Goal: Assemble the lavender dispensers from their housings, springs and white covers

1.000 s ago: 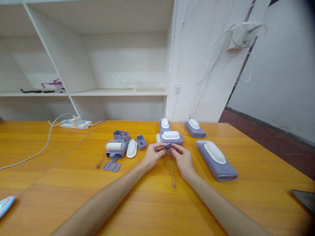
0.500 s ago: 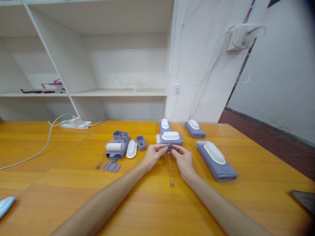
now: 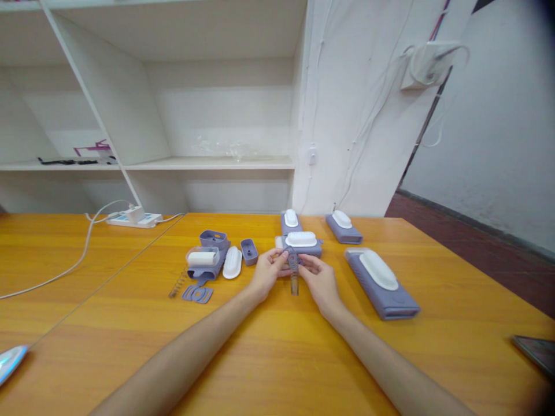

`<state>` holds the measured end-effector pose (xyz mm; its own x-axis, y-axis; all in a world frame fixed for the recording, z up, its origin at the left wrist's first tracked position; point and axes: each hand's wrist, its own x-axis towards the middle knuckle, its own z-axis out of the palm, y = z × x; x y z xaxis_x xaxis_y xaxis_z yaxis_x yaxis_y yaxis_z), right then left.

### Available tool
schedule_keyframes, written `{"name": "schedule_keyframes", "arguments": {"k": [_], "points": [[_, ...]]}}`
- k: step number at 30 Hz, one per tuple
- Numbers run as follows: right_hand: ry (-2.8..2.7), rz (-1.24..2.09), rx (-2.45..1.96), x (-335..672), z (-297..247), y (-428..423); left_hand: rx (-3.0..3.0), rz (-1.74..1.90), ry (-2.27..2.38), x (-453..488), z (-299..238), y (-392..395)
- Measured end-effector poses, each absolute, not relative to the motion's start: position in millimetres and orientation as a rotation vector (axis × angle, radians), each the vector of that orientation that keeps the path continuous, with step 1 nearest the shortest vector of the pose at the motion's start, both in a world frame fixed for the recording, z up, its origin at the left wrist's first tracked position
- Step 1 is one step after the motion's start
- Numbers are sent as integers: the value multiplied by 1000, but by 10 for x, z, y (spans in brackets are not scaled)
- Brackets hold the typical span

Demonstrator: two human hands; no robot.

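Observation:
Between my fingertips is a small purple-grey plastic piece (image 3: 292, 256), pinched from the left by my left hand (image 3: 266, 275) and from the right by my right hand (image 3: 321, 281). A metal coil spring (image 3: 295, 285) hangs below the piece, blurred; how the two join cannot be made out. Just behind my hands lies a purple-grey case with a white oval brush (image 3: 300, 238) on top. To the left sit an unfinished-looking case (image 3: 208, 270) with a white roller, a white oval brush (image 3: 232, 263), a small purple-grey tray (image 3: 249, 252), another spring (image 3: 177, 284) and flat plastic pieces (image 3: 198, 294).
Cases with white brushes stand at right (image 3: 384, 286), far right (image 3: 344, 227) and behind (image 3: 290, 221). A power strip (image 3: 134, 217) with a cable lies at the back left. A dark flat device (image 3: 535, 352) rests near the right edge. White shelves (image 3: 208, 164) rise behind.
The plastic piece has been turned and tilted up in my fingers, showing more of its flat side. The spring below it looks shorter and is pointing more towards me. Other things stay put.

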<state>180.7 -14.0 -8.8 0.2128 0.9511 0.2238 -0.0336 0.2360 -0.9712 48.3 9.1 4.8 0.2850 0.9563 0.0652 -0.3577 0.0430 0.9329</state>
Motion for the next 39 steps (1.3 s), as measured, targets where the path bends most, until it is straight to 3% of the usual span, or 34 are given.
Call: {"name": "schedule_keyframes", "arguments": {"k": [17,30,39], "points": [[-1377,567,-1320,1753,-96,-179,1055,1160,893,517,-6,126],[-937,1142,-979,1892,-76,-127,1138,1046,888,510,85,45],[-937,1461,-742,2048,14,-116,1281,983,833,490,60,23]]}}
